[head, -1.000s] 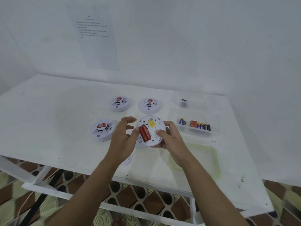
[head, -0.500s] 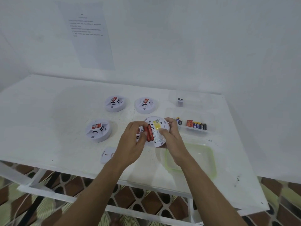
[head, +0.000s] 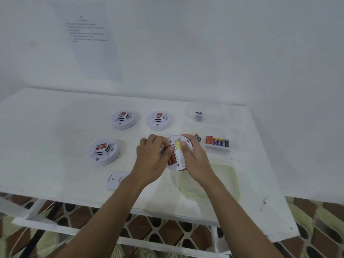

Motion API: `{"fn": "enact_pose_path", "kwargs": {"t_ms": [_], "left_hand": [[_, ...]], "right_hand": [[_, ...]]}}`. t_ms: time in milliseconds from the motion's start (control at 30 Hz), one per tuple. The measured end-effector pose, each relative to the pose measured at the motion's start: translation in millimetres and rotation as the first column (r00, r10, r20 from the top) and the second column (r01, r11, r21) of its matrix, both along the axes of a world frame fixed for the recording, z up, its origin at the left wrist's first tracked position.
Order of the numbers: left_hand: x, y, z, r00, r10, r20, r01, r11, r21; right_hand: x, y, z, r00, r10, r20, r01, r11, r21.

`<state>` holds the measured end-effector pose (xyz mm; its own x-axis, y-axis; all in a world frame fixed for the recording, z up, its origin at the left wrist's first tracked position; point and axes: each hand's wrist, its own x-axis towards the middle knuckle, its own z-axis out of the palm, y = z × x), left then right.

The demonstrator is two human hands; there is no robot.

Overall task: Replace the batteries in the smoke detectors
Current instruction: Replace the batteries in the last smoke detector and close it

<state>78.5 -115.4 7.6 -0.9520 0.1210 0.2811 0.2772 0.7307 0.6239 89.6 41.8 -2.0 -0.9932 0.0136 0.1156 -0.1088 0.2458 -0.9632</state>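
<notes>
Centre of my view: the smoke detector, turned back-side up and tipped toward the camera, held over the white table just in front of the middle. Its open compartment shows red batteries lying beside a pale yellow label.

My read on the right hand: it grips the smoke detector from the right, fingers curled round the far rim and thumb pressed on the label. The left hand curls in from the left, thumb and forefinger pinching at the top end of the red batteries.

Just beside the left wrist a flat white cover plate lies on the table. Under the right wrist sits a shallow green tray.

3 more detectors rest face up, each with a red sticker: 1 at near left and 2 further back.

To the right, a clear tub holds a row of loose batteries. Behind it a smaller clear tub holds dark cells; I cannot count them. A printed sheet hangs on the wall, its text too blurred to read.
</notes>
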Motion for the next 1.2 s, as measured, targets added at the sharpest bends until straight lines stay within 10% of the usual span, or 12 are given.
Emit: {"fn": "enact_pose_path", "kwargs": {"t_ms": [833, 1000, 1200], "left_hand": [[-28, 61, 41, 0.996, -0.087, -0.030, 0.089, 0.819, 0.567], [-70, 82, 33, 0.978, -0.204, 0.034, 0.176, 0.908, 0.380], [-110, 111, 24, 0.965, -0.234, 0.114, 0.260, 0.903, -0.341]], "right_hand": [[-1, 79, 41, 0.922, -0.387, 0.032, 0.388, 0.913, -0.130], [-11, 97, 43, 0.882, -0.471, 0.016, 0.470, 0.879, -0.083], [-22, 114, 46, 0.863, -0.504, 0.039, 0.505, 0.860, -0.075]]}}
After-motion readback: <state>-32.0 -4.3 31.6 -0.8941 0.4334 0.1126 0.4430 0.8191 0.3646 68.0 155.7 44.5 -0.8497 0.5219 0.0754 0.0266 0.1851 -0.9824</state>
